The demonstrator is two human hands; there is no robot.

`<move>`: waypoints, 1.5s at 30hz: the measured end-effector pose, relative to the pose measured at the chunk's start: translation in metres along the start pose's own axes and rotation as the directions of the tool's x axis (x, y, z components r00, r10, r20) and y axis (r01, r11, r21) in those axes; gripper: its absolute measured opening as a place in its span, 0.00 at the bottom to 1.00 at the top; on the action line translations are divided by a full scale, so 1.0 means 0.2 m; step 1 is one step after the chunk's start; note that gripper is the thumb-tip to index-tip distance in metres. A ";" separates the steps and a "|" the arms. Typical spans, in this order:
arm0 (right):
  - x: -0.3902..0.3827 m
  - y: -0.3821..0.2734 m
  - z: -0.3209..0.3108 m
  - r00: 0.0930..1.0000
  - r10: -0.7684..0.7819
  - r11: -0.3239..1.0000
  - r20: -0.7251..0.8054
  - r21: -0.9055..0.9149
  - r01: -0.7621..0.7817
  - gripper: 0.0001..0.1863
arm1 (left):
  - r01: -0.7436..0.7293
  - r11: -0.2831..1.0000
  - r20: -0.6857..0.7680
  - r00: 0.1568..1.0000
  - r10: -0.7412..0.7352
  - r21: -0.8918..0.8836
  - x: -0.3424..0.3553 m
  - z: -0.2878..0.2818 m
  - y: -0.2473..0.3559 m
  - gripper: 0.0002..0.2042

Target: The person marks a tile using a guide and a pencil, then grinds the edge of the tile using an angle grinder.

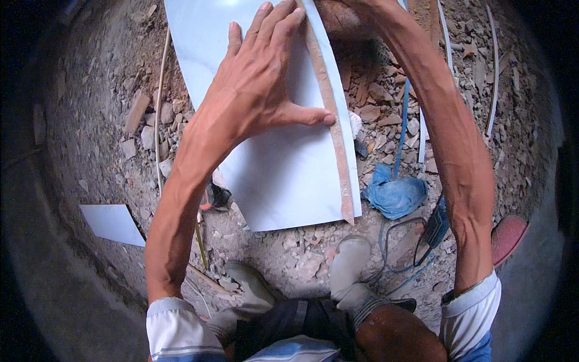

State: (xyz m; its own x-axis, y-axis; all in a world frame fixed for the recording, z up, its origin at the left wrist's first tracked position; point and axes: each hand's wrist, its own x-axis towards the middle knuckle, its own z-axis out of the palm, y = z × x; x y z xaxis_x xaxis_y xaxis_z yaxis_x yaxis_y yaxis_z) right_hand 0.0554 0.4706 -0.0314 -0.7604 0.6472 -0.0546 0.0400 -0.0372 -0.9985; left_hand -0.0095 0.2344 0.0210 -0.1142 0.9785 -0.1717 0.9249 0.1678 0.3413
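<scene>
A large white tile-like panel (277,181) with faint grey marbling extends from the top edge of the view down over the rubble. Along its right side lies a narrow brown strip (329,102), apparently wood, with a pointed near end. My left hand (259,78) rests spread on the panel, its thumb tip on the strip and its fingertips near the strip's upper part. Past the panel's right edge, my right hand (344,18) is in shadow at the top of the view. Its fingers are cut off or hidden, so what it holds cannot be seen.
Broken stone and debris (380,96) surround the panel. A blue cloth bundle (395,192) and a dark tool with a cord (435,226) lie at right. A smaller white piece (113,223) is at left. My boots (351,259) stand close in front.
</scene>
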 end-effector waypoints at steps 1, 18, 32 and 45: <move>0.00 0.00 -0.01 0.999 -0.053 0.999 0.011 0.003 0.053 0.21 | -0.015 1.000 -0.022 1.000 0.015 0.011 0.00 0.03 -0.03 0.74; -0.07 -0.12 -0.14 0.979 -0.160 0.971 -0.126 -0.199 0.133 0.20 | -0.094 0.994 -0.252 0.965 0.078 -0.053 -0.03 0.15 -0.06 0.72; 0.09 -0.19 -0.02 0.943 -0.331 0.850 -0.032 -0.444 0.284 0.15 | -0.056 0.995 -0.201 0.979 0.040 -0.077 -0.02 0.13 -0.05 0.76; 0.13 -0.18 0.12 0.955 -0.297 0.847 -0.016 -0.466 0.256 0.15 | -0.071 0.993 -0.238 0.970 0.047 -0.094 -0.04 0.17 -0.10 0.74</move>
State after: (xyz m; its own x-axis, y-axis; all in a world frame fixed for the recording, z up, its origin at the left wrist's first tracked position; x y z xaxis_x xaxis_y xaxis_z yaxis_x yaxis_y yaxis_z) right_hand 0.0196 0.4703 0.0040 -0.7275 0.6411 0.2442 0.1414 0.4884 -0.8611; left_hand -0.0144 0.2184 -0.0147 -0.1540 0.9856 0.0694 0.8922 0.1085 0.4383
